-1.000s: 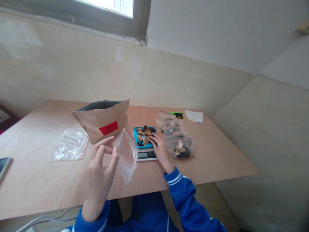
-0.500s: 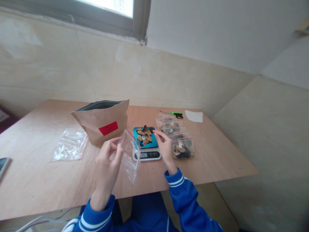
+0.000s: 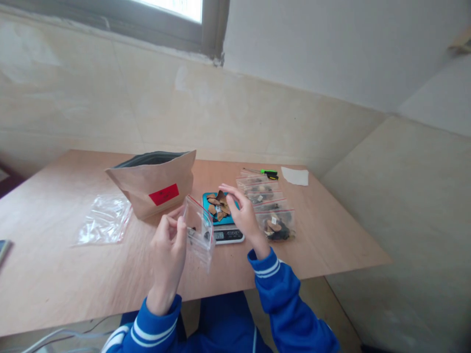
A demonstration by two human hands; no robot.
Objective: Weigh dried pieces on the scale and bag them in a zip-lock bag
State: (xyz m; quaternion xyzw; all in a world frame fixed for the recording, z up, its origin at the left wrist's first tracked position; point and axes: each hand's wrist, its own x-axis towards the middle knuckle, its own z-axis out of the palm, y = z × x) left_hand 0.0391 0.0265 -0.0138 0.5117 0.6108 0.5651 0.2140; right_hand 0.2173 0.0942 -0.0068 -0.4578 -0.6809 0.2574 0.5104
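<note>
Pinched by its top edge, a clear zip bag (image 3: 198,215) with a red seal line hangs from my left hand (image 3: 169,245). Small dark bits show inside the bag. My right hand (image 3: 245,218) is over the right side of a kitchen scale (image 3: 230,236), thumb and fingers apart, with nothing visible between them. Brown dried pieces (image 3: 214,201), curved and flat, are heaped on the scale's blue platform, and my right hand hides part of the heap. The digits on the scale's display are too small to read surely.
A brown paper pouch (image 3: 140,191) with a red label stands with its top apart behind my left hand. Flat empty bags (image 3: 105,220) lie left. Several filled zip bags (image 3: 277,228) line the right, near a green-and-black screwdriver (image 3: 268,172) and white paper (image 3: 295,176).
My right hand has shifted slightly left and its pinch has loosened. The dark piece by its fingertips no longer shows there. Dark bits now show in the bag, which has tilted.
</note>
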